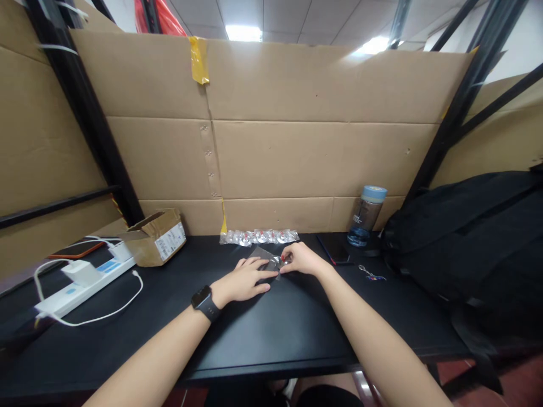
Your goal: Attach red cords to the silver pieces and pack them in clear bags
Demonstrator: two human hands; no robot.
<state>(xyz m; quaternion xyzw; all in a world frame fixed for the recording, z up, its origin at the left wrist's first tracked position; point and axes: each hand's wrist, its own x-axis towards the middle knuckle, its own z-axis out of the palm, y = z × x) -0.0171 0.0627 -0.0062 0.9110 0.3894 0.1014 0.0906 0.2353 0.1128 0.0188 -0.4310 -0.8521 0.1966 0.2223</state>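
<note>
A clear plastic bag lies on the black table in front of me. My left hand rests flat on its near left part, fingers spread, with a dark smartwatch on the wrist. At the bag's right side, the fingertips of my right hand are pinched around a small shiny silver-and-red item. The fingers hide most of this item, and I cannot tell whether it is inside the bag. Just behind, a row of clear-bagged silver round pieces with red parts runs along the cardboard wall.
Left are a cardboard box and a white power strip with a loose white cable. Right are a phone, a keychain, a blue-lidded water bottle and a black backpack. Cardboard walls the back.
</note>
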